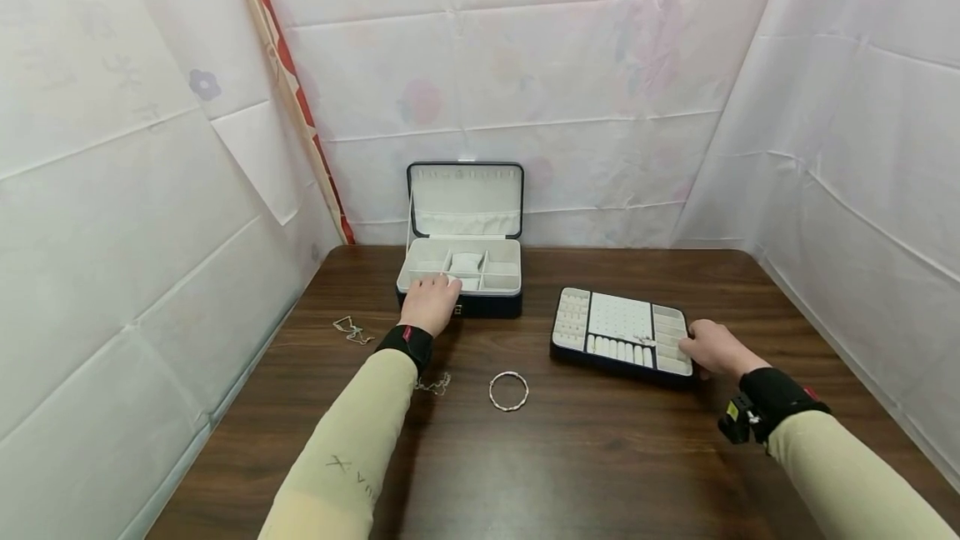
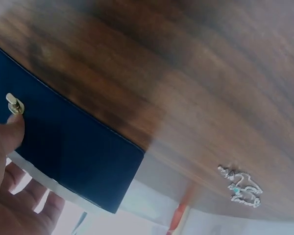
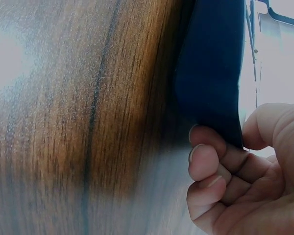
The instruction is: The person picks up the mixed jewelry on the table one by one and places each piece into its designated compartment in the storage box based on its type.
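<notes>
At the back of the table stands a dark blue jewelry box (image 1: 501,305) with its white-lined lid (image 1: 467,198) raised. My left hand (image 1: 431,305) grips its front wall; in the left wrist view the thumb presses beside the gold clasp (image 2: 14,104) while the other fingers reach over the rim. To the right, my right hand (image 1: 716,348) pinches the right end of a jewelry tray (image 1: 621,317) with white compartments and ring rolls. The right wrist view shows curled fingers under the tray's blue edge (image 3: 213,68) and the thumb on top. A small silvery piece (image 1: 643,341) lies on the tray.
A silvery bracelet or bangle (image 1: 509,391) lies on the brown table (image 1: 570,465) in front. One thin chain (image 1: 351,329) lies left of the box, and another chain (image 1: 435,385) is partly behind the left sleeve. White cloth walls (image 1: 600,107) enclose the table.
</notes>
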A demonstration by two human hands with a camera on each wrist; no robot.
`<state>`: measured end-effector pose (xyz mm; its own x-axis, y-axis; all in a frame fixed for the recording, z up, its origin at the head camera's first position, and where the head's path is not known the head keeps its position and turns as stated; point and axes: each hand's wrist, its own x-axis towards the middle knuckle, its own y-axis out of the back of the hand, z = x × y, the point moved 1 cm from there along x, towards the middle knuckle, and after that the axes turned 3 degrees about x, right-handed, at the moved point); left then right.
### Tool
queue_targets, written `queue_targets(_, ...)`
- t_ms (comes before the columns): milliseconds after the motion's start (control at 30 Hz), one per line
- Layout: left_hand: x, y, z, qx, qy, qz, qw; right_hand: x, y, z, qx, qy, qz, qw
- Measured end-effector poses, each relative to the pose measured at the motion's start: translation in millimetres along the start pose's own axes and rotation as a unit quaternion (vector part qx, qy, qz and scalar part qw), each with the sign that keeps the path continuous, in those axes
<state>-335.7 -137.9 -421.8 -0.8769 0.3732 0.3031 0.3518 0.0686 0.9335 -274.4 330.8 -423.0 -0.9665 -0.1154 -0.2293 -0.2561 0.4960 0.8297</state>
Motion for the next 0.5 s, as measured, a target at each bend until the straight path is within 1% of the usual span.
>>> queue_targets(100, 1.2, 2.6, 1.0, -0.010, -0.002, -0.002, 0.9999, 0.0, -0.1, 0.9, -0.001, -0.006, -0.004, 1.000)
queue_targets(267, -0.7, 2.8, -1.6, -0.014, -0.019, -0.002, 0.9997, 0.6, -0.9, 1.6, -0.001, -0.011, -0.004, 1.000)
queue_targets(433, -4.2, 2.2, -4.9, 0.008, -0.048, 0.026, 0.9985, 0.8, 0.2, 1.3, 0.018, -0.021, -0.007, 1.000)
queue_targets(500, -6.1, -2.1, -6.0, 0.019, -0.062, 0.049, 0.9967, 0.9, -5.3, 3.3, 0.026, -0.026, -0.002, 0.999)
